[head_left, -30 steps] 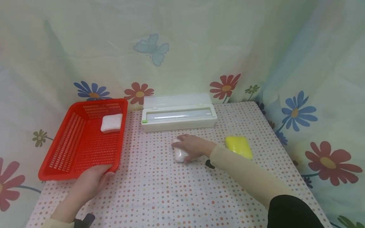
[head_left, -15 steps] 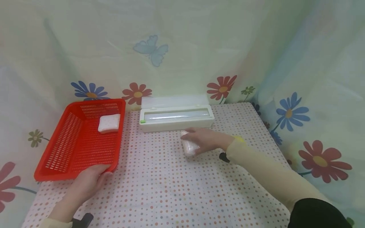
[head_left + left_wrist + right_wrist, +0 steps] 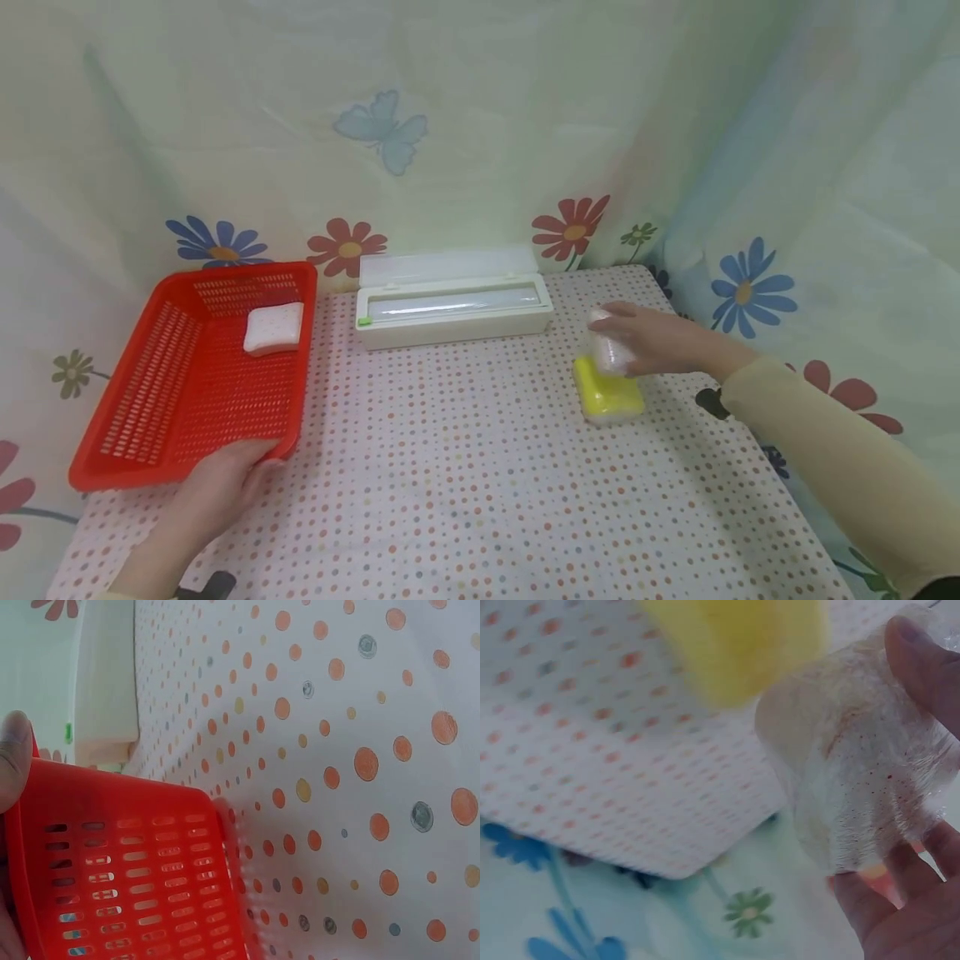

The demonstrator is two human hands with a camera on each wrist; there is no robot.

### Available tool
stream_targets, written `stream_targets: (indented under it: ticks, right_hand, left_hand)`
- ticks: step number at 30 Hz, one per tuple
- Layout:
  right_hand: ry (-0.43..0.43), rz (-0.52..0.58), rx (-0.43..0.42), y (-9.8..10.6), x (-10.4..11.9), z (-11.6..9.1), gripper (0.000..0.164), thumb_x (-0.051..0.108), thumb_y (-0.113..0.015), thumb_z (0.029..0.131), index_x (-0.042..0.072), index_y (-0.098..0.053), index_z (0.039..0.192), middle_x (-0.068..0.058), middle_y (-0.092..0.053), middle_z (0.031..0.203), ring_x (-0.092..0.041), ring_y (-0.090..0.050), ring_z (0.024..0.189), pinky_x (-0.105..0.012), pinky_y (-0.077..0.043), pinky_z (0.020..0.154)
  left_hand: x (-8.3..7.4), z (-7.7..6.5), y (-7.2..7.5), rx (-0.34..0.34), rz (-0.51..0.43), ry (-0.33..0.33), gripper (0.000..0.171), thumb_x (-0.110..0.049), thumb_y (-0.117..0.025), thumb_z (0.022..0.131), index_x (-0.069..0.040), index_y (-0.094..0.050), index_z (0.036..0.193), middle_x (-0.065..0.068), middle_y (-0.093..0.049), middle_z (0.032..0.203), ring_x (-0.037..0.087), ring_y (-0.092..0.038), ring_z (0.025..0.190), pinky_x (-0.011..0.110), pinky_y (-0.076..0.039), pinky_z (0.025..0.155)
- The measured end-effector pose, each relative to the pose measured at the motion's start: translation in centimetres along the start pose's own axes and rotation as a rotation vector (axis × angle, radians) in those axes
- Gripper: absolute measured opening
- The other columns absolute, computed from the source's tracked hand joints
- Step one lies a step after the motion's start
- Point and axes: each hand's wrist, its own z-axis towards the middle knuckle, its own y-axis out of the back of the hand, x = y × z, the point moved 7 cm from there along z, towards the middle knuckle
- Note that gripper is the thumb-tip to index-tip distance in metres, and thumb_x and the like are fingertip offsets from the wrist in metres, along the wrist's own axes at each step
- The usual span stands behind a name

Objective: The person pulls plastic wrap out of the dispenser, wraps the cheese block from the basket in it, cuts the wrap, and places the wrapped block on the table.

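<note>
My right hand (image 3: 656, 337) holds a white, red-speckled block (image 3: 855, 757) wrapped in crinkled clear film, thumb on one side and fingertips on the other. In the head view it hangs over the back of a yellow block (image 3: 609, 400) that also has a shiny wrap and lies at the right of the table. My left hand (image 3: 225, 483) grips the near rim of a red plastic basket (image 3: 302, 392), at its right corner. Inside the basket, toward the back, rests another white speckled block (image 3: 273, 327).
At the back middle of the dotted table (image 3: 465, 483) stands a white cling film dispenser (image 3: 453, 327), its clear lid (image 3: 446, 265) raised and a roll inside. A flowered curtain (image 3: 480, 150) hangs close behind the table and along its right side.
My right hand has lifted the wrapped white block from mid-table and carried it right, over the yellow block. The left hand keeps its grip on the basket. The head view has shifted slightly.
</note>
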Motion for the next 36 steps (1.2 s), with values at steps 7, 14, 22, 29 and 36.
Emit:
stream_targets:
  ticks: [7,14,22,29,36]
  right_hand:
    - [-0.041,0.006,-0.018,-2.0,-5.2,-3.2,0.080,0.016,-0.089,0.077,0.011,-0.052,0.148,-0.027,-0.042,0.156,-0.052,-0.044,0.139,-0.064,-0.051,0.102]
    - [-0.121,0.054,0.054,-4.9,-7.6,-4.3,0.084,0.012,-0.088,0.076,0.011,-0.049,0.151,-0.028,-0.037,0.159,-0.055,-0.036,0.142,-0.069,-0.043,0.106]
    - [-0.164,0.115,0.115,-7.8,-8.3,-4.2,0.086,0.006,-0.087,0.073,0.012,-0.049,0.151,-0.029,-0.031,0.161,-0.056,-0.027,0.146,-0.074,-0.033,0.111]
    - [-0.177,0.115,0.154,-9.6,-8.6,-3.4,0.090,0.005,-0.088,0.070,0.015,-0.049,0.151,-0.028,-0.027,0.164,-0.056,-0.028,0.147,-0.075,-0.033,0.110]
    - [-0.160,0.120,0.121,-10.5,-9.0,-3.1,0.093,0.002,-0.089,0.064,0.011,-0.051,0.149,-0.031,-0.028,0.161,-0.058,-0.030,0.143,-0.076,-0.035,0.107]
  left_hand:
    - [0.0,0.0,0.0,-0.001,0.001,-0.005,0.037,-0.021,-0.077,0.090,-0.002,-0.072,0.122,0.012,-0.077,0.111,0.035,-0.072,0.108,0.056,-0.059,0.091]
    - [0.0,-0.1,0.0,0.013,0.015,-0.005,0.036,-0.018,-0.077,0.090,-0.002,-0.072,0.121,0.013,-0.077,0.112,0.036,-0.072,0.108,0.056,-0.059,0.090]
    - [0.1,0.0,-0.1,0.002,0.027,-0.013,0.035,-0.019,-0.076,0.091,-0.003,-0.072,0.121,0.013,-0.077,0.112,0.035,-0.072,0.108,0.056,-0.059,0.090]
    - [0.2,0.0,-0.3,-0.003,0.024,-0.010,0.035,-0.019,-0.077,0.090,-0.002,-0.072,0.121,0.012,-0.077,0.111,0.034,-0.072,0.106,0.055,-0.059,0.089]
    - [-0.1,0.2,-0.1,-0.011,0.043,-0.018,0.035,-0.018,-0.078,0.088,-0.002,-0.073,0.119,0.014,-0.076,0.111,0.035,-0.072,0.106,0.055,-0.059,0.089]
